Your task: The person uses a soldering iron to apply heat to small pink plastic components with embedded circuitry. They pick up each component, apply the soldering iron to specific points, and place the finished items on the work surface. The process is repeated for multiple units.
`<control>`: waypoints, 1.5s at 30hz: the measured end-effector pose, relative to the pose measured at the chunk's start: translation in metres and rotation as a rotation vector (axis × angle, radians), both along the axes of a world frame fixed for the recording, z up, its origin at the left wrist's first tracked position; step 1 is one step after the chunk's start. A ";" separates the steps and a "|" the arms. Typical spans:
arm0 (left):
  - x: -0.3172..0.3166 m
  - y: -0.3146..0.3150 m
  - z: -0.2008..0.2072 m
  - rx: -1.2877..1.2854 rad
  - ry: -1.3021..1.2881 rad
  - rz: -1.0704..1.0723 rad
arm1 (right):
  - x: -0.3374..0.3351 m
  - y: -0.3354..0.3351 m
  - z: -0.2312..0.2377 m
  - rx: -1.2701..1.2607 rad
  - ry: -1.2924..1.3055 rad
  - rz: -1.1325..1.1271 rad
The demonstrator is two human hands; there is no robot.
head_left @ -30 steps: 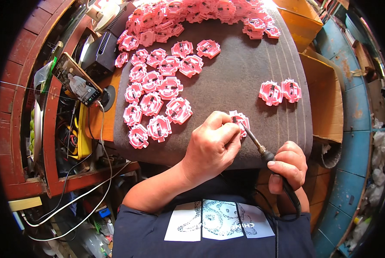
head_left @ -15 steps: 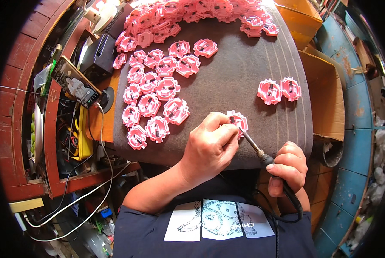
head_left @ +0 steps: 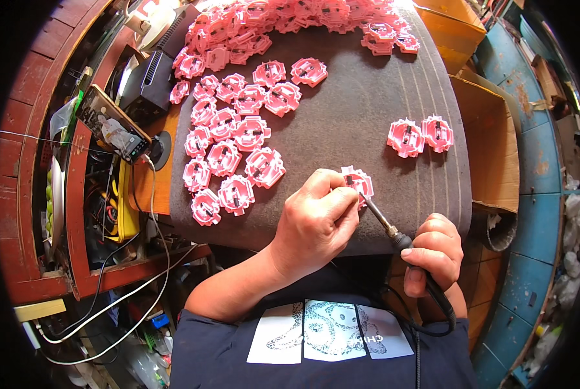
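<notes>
My right hand [head_left: 435, 254] is closed around the dark handle of a soldering iron [head_left: 391, 229]. The iron's metal shaft slants up and left, its tip on or very near a pink plastic housing [head_left: 366, 179] with small dark parts inside. Beside that housing, my left hand [head_left: 317, 212] is closed in a pinch at its lower left; the fingertips hide whatever they hold. Two more pink housings [head_left: 406, 138] lie together to the right. Several others [head_left: 236, 194] stand in loose rows on the left of the grey work surface [head_left: 348, 110].
A big heap of pink housings [head_left: 238, 32] covers the far edge. Left of the surface are a phone [head_left: 113, 126] on a stand, a black box [head_left: 148, 81] and white cables [head_left: 163, 259]. Cardboard boxes [head_left: 487, 136] stand along the right, beside a blue cabinet [head_left: 536, 162].
</notes>
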State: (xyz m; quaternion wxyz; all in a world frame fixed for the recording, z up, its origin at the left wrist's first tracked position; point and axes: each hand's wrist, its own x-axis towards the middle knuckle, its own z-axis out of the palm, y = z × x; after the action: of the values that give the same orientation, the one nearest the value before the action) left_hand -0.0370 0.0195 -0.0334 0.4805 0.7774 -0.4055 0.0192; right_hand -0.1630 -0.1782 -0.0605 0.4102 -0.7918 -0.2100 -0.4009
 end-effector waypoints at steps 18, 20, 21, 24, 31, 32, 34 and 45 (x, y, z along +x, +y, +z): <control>0.001 0.001 -0.001 -0.007 -0.040 -0.009 | -0.003 0.004 -0.006 0.101 -0.017 -0.058; 0.002 0.000 0.000 -0.007 -0.040 -0.013 | -0.001 0.005 -0.004 0.115 -0.026 -0.084; 0.002 0.001 -0.001 -0.008 -0.049 -0.012 | 0.001 0.006 -0.003 0.123 -0.034 -0.093; 0.001 0.001 -0.002 -0.003 -0.051 -0.005 | 0.009 0.015 0.012 0.038 0.054 -0.199; 0.002 0.001 -0.004 -0.014 -0.064 -0.010 | 0.024 0.016 0.021 -0.047 0.239 -0.145; 0.002 0.001 -0.004 -0.020 -0.057 -0.010 | 0.030 0.017 0.024 -0.063 0.260 -0.146; 0.002 0.001 -0.004 -0.030 -0.045 -0.011 | 0.037 0.020 0.028 -0.099 0.358 -0.157; 0.002 0.002 -0.003 -0.015 -0.045 -0.021 | 0.055 0.022 0.029 -0.113 0.420 -0.044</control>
State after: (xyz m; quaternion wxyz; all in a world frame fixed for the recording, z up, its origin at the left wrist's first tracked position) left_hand -0.0350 0.0219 -0.0367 0.4774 0.7688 -0.4240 0.0349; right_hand -0.1082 -0.1560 -0.0317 0.3911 -0.8840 -0.1248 -0.2234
